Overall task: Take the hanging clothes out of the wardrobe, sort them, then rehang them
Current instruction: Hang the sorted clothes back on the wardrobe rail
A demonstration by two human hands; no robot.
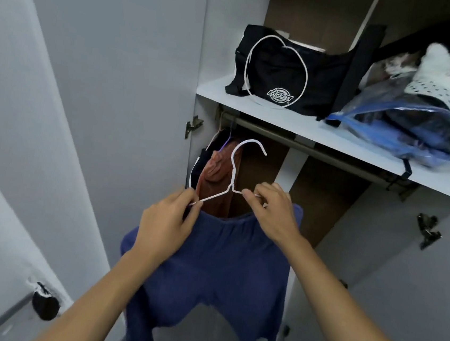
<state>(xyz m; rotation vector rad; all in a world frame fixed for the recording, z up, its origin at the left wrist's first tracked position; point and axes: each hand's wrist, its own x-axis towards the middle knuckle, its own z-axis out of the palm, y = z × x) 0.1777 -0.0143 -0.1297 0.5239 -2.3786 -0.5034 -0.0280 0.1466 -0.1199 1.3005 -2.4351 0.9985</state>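
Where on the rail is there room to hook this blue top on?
The rail is bare from the rust garment rightward to the black hook hanging from the shelf edge. It is crowded at the far left, where the dark clothes hang beside the hinge.
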